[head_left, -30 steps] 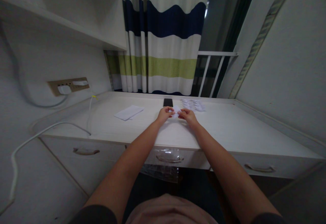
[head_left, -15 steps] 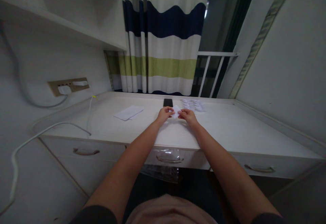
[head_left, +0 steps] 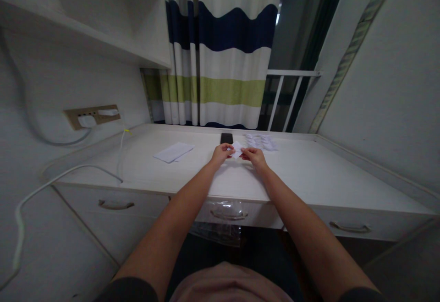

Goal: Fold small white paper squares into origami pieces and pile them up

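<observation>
Both my hands meet over the middle of the white desk, pinching one small white piece of paper between them. My left hand grips its left side and my right hand grips its right side. The paper is held just above the desk top. A black phone lies flat right behind my hands. To the right of the phone sits a cluster of several small white folded paper pieces.
A sheet of white paper lies on the desk to the left. A white cable runs from a wall socket strip across the desk's left edge. Drawers with handles sit below; a striped curtain hangs behind.
Both hands and the small paper have shifted very slightly away from me, toward the phone. Nothing else has moved.
</observation>
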Tool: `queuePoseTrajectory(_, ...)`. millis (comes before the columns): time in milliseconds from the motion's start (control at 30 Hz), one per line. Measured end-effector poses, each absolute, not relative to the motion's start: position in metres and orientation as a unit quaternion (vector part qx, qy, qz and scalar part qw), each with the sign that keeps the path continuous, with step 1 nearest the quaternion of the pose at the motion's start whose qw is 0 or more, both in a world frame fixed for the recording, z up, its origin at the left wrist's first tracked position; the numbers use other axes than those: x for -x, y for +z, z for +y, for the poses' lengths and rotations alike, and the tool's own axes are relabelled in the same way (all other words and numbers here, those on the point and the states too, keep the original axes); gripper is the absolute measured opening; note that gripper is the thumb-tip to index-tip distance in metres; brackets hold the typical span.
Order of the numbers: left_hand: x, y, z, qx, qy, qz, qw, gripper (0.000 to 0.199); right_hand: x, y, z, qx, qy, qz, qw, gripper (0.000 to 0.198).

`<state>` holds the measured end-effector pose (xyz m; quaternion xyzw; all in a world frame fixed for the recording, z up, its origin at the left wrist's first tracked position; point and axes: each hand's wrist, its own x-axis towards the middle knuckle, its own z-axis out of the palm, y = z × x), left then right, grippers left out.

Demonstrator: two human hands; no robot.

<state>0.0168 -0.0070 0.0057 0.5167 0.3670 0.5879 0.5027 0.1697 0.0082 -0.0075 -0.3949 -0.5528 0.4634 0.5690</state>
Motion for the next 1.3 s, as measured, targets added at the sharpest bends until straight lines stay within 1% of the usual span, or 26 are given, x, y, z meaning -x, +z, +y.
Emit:
queuePoseTrajectory(400, -0.0169, 0.0055, -0.006, -0.52, 0.59, 0.358, 0.504, 0.025, -0.1698, -0.006, 0.006, 0.386, 0.416, -0.59, 0.574, 0.043)
queuePoseTrajectory(600, -0.0172, 0.0066, -0.0071, -0.507, 0.59, 0.36, 0.515, 0.023, -0.1693, -0.0083, 0.0073, 0.385, 0.364, -0.627, 0.571, 0.047)
queuePoseTrajectory(800, -0.0183, 0.0043, -0.0059, -0.499, 0.591, 0.353, 0.526, 0.026, -0.1703, -0.0089, 0.0074, 0.399, 0.292, -0.654, 0.572, 0.045)
queuePoseTrajectory(1033, -0.0186, 0.0014, -0.0045, -0.511, 0.58, 0.349, 0.529, 0.03, -0.1735, -0.0085, 0.0059, 0.426, 0.218, -0.692, 0.541, 0.042)
queuePoseTrajectory(1167, -0.0191, 0.0006, -0.0045, -0.533, 0.564, 0.368, 0.512, 0.029, -0.1736, -0.0089, 0.0058, 0.433, 0.216, -0.695, 0.532, 0.044)
queuePoseTrajectory(1300, -0.0189, 0.0009, -0.0044, -0.542, 0.568, 0.381, 0.488, 0.028, -0.1715, -0.0084, 0.0058, 0.426, 0.251, -0.691, 0.528, 0.045)
